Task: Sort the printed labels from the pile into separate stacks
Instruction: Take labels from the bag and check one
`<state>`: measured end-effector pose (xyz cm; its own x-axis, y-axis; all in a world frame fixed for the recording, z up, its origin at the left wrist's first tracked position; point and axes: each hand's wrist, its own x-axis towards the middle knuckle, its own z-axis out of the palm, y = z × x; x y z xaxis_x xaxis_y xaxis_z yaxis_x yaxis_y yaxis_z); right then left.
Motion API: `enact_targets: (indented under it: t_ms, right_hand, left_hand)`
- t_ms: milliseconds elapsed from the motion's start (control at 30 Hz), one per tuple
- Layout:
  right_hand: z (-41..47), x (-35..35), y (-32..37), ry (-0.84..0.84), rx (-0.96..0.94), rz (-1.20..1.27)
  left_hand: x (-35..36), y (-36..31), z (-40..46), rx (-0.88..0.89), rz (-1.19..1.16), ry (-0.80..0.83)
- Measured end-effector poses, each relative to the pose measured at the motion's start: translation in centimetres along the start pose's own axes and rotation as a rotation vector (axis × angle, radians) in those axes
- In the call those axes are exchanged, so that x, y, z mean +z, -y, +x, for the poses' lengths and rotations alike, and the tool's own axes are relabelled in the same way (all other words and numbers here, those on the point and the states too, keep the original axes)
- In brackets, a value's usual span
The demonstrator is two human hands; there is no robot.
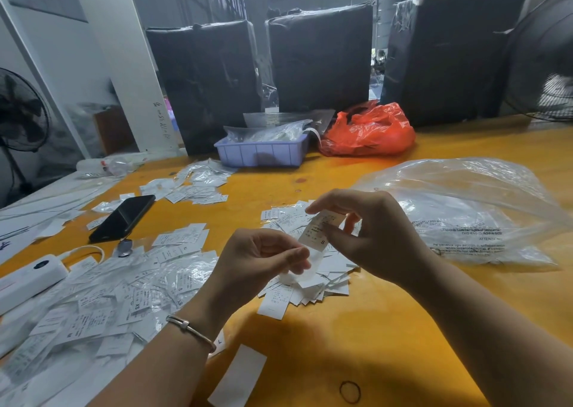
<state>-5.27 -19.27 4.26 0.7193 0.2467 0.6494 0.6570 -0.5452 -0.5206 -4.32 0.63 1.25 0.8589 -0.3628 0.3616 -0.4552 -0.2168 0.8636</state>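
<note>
- Your left hand (263, 259) pinched the lower end of one printed label (319, 233), marked S; your right hand (369, 229) pinched its upper end.
- Its long axis ran up-right between the hands, above the table (387, 329).
- The pile (307, 270) lay directly beneath, mid-table; both hands equally near.
- Looser labels (124, 295) covered the left edge.

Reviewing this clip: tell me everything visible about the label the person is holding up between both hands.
The held label is a narrow white strip, thin like paper or satin, with small dark print and a letter S near its lower part. It is lifted above the label pile, tilted, its upper end toward the right. The right hand pinches its upper part between thumb and fingers; the left hand pinches the lower end, which looks blank and slightly translucent. The fine print is too small to read.
</note>
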Motion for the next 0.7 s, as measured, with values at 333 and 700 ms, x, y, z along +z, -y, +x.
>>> enact_targets:
  t_ms: [333, 700]
  right_hand:
    - [0.12, 0.35, -0.57, 0.031, 0.034, 0.064]
    - [0.10, 0.80, -0.50, 0.142, 0.104, 0.166]
  left_hand:
    - [0.21, 0.14, 0.10, -0.036, 0.011, 0.007]
    - [0.23, 0.34, 0.21, -0.060, -0.027, -0.044]
